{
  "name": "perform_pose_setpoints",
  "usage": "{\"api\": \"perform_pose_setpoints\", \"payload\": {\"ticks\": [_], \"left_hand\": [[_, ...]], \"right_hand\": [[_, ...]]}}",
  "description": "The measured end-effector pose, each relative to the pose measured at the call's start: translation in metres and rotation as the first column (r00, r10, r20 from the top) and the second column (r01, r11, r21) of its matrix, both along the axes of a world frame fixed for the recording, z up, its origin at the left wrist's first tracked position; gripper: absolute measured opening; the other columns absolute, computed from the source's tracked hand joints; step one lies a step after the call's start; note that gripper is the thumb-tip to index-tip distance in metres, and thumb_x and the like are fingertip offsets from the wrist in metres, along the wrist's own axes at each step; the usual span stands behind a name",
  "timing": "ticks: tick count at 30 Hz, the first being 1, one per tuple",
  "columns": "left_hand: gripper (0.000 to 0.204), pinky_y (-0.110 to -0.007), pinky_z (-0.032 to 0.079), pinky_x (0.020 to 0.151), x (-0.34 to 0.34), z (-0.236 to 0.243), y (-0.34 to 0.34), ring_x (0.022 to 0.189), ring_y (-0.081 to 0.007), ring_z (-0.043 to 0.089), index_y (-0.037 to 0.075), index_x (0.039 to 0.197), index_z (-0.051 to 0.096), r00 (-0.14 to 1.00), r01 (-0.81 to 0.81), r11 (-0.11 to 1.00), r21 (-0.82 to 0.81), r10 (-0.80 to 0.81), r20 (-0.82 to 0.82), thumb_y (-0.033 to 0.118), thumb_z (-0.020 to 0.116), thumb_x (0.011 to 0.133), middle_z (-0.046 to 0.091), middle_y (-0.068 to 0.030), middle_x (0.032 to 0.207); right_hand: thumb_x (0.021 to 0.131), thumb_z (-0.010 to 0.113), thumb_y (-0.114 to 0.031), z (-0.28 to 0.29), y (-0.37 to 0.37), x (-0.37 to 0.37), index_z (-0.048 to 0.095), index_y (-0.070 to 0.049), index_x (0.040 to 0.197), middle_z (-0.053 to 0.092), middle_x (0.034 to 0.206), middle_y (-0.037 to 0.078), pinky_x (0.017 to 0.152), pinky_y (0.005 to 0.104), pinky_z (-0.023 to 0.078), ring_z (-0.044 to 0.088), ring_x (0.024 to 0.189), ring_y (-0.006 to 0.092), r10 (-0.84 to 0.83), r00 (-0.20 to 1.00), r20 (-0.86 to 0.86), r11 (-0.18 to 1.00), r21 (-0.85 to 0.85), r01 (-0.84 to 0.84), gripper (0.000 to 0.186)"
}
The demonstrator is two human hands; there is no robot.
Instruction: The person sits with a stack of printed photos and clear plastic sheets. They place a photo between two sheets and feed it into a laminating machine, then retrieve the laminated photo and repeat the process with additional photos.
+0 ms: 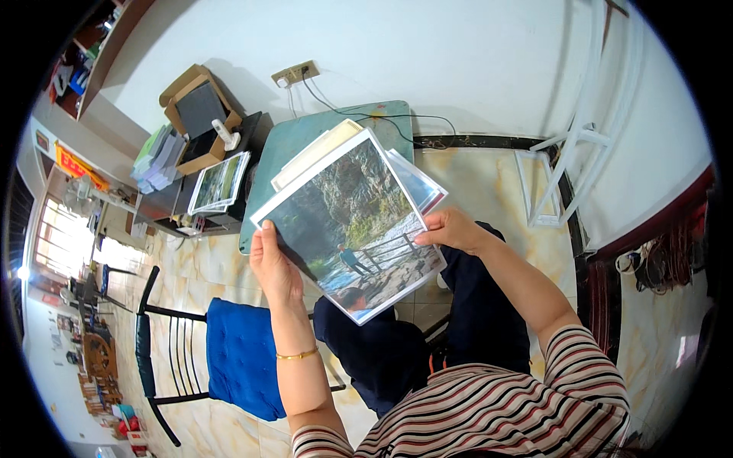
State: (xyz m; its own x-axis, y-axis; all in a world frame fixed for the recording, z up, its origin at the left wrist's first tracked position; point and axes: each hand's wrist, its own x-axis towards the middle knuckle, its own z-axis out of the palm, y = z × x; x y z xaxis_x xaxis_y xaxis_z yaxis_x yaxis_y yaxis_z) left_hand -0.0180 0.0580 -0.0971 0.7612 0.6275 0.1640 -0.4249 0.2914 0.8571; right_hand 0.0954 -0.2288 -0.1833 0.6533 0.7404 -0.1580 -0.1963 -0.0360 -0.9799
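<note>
A large white-bordered photo print (359, 191) of a rocky cliff, a railing and a small standing figure is held up over my lap. My left hand (276, 263) pinches its left corner, thumb on the front. On the right edge, my right hand (450, 229) grips it lower down, also thumb on top. Behind it, a cream sheet (313, 149) and another print (424, 183) stick out over the green square table (382, 114); whether these are held or lie on the table I cannot tell.
At back left, a dark stand (164, 206) bears paper stacks (156, 160), an open cardboard box (198, 161), a white phone (229, 139) and prints (217, 183). A blue-cushioned chair (237, 359) is at left. Cables (343, 110) run from a wall socket. A white metal frame (580, 175) leans at right.
</note>
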Motion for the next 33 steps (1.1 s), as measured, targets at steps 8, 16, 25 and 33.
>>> {"api": "perform_pose_setpoints", "payload": {"ticks": [8, 16, 25, 33], "left_hand": [[0.013, -0.027, 0.050, 0.075, 0.011, -0.114, 0.023, 0.086, -0.0129, 0.061, 0.005, 0.098, 0.061, 0.929, 0.095, 0.984, -0.152, -0.142, -0.343, 0.016, 0.060, 0.091, 0.064, -0.0036, 0.095], [0.026, -0.028, 0.059, 0.065, -0.035, -0.164, -0.072, 0.082, -0.0179, 0.066, 0.003, 0.114, 0.047, 0.687, 0.331, 0.819, -0.468, -0.549, -0.475, 0.002, 0.055, 0.090, 0.062, -0.0093, 0.096], [0.021, -0.035, 0.060, 0.070, -0.040, -0.198, -0.105, 0.091, -0.0238, 0.066, 0.000, 0.113, 0.047, 0.766, 0.194, 0.777, -0.599, -0.501, -0.402, 0.003, 0.051, 0.092, 0.060, -0.0126, 0.102], [0.041, -0.032, 0.054, 0.080, -0.050, -0.193, -0.102, 0.101, -0.0217, 0.060, -0.004, 0.126, 0.037, 0.674, 0.242, 0.830, -0.503, -0.517, -0.528, 0.009, 0.056, 0.092, 0.053, -0.0170, 0.116]], "right_hand": [[0.081, 0.072, -0.014, -0.050, -0.008, 0.012, 0.067, -0.003, 0.091, 0.064, 0.078, -0.001, 0.057, 0.0218, 0.043, 0.056, 0.066, 0.0056, -0.040, 0.989, -0.142, 0.990, -0.141, 0.020, 0.016], [0.081, 0.071, -0.015, -0.077, -0.035, 0.043, 0.067, -0.004, 0.093, 0.065, 0.081, 0.002, 0.056, 0.0237, 0.047, 0.059, 0.063, 0.0086, -0.205, 0.937, -0.281, 0.953, -0.275, 0.126, 0.017], [0.085, 0.067, -0.017, -0.106, -0.024, 0.072, 0.065, 0.000, 0.100, 0.065, 0.087, 0.005, 0.068, 0.0271, 0.048, 0.059, 0.075, 0.0111, -0.125, 0.972, -0.201, 0.941, -0.333, 0.053, 0.024], [0.087, 0.065, -0.013, -0.118, -0.033, 0.057, 0.056, 0.003, 0.113, 0.064, 0.098, 0.008, 0.079, 0.0280, 0.048, 0.060, 0.088, 0.0128, -0.002, 0.972, -0.237, 0.964, -0.260, -0.061, 0.032]]}}
